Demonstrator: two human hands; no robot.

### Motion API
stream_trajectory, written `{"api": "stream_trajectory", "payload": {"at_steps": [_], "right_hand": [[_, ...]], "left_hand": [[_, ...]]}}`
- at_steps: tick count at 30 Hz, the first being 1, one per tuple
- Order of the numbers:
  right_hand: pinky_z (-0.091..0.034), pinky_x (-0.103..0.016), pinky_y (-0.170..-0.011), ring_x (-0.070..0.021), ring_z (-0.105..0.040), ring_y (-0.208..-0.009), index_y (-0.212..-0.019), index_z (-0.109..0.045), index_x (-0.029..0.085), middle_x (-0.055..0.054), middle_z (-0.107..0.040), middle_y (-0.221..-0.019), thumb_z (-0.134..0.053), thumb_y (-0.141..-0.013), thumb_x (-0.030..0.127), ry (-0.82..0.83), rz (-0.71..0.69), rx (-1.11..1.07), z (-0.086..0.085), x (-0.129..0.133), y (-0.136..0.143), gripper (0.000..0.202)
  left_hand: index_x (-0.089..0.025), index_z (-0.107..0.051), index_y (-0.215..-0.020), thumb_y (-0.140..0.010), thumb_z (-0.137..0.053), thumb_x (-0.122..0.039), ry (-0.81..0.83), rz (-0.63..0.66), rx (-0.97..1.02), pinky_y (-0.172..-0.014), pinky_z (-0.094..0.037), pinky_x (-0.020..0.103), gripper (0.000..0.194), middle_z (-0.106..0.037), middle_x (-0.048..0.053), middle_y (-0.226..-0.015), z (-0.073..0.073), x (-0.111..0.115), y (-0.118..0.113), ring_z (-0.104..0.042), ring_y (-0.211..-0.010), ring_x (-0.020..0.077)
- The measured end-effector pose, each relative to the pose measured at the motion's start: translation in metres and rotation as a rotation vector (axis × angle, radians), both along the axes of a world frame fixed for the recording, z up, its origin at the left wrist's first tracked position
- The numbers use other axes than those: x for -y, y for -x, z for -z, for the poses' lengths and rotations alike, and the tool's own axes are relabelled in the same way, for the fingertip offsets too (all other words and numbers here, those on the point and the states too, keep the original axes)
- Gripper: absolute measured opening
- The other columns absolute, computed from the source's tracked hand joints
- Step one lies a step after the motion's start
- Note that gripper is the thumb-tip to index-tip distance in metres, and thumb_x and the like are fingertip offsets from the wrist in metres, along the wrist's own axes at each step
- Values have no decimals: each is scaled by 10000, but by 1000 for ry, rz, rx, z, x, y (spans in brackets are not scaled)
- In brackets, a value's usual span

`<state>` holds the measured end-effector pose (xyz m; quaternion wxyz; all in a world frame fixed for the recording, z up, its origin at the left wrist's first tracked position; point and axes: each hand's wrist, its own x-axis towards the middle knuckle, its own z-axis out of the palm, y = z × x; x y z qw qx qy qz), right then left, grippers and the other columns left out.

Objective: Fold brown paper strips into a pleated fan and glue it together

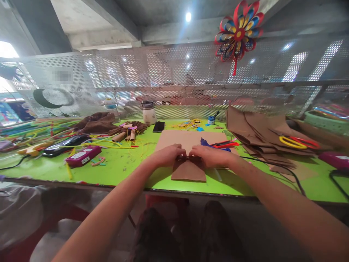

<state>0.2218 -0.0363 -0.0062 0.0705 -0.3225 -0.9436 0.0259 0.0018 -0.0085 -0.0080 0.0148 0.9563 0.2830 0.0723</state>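
Note:
A small piece of brown paper (188, 173) lies near the table's front edge, its far side bunched or folded into a dark ridge. The fingers of my left hand (172, 154) are curled down on the left end of that ridge, pinching it. At the right end, my right hand (209, 155) grips the paper in the same way, thumb and fingertips close together. Under and behind both hands is a larger tan sheet (170, 137). Just beyond my right hand lie a dark blue object (205, 142), its kind unclear, and a red-and-black handled tool (227, 144).
Stacked brown paper (253, 133) stands at right with yellow-and-red handled scissors (297, 142) on it. A black cable (283, 168) crosses nearby. Left are a magenta box (83, 155), a black device (64, 145) and paper rolls (119, 137). Behind lie a phone (159, 127) and a lidded container (148, 112).

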Motion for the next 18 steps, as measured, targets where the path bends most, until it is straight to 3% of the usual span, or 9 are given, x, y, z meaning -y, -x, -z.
{"api": "stream_trajectory", "payload": {"at_steps": [5, 9, 14, 18], "right_hand": [[-419, -279, -788, -201, -545, -924, -1045, -585, 156, -96, -570, -991, -572, -763, 73, 3, 5, 3, 1, 1, 1, 294], [-414, -305, -779, -225, -542, -916, -981, -579, 129, -109, -574, -983, -557, -712, -9, -78, 50, 76, 1, 7, 7, 303], [-394, -303, -711, -222, -545, -838, -923, -575, 124, -115, -596, -910, -515, -774, 15, -221, 100, 95, 6, 14, 17, 194], [-379, -288, -668, -217, -542, -827, -898, -582, 128, -104, -604, -859, -518, -777, 25, -286, 121, 88, 10, 11, 21, 171]], "left_hand": [[-187, -643, -886, -839, -480, -255, -128, -50, -25, -698, -378, 282, 183, -524, 58, -803, 3, 13, -5, -508, -781, 191], [-182, -661, -872, -832, -472, -251, -147, -77, 8, -703, -376, 285, 205, -538, 69, -812, 5, 20, -5, -501, -780, 191], [-175, -692, -886, -781, -511, -246, 158, -140, 192, -754, -384, 284, 221, -612, 69, -866, 1, 7, -4, -532, -826, 194], [-139, -687, -836, -859, -389, -335, 308, -218, 261, -666, -403, 258, 357, -653, 52, -763, -8, -11, -7, -546, -695, 157]]}}
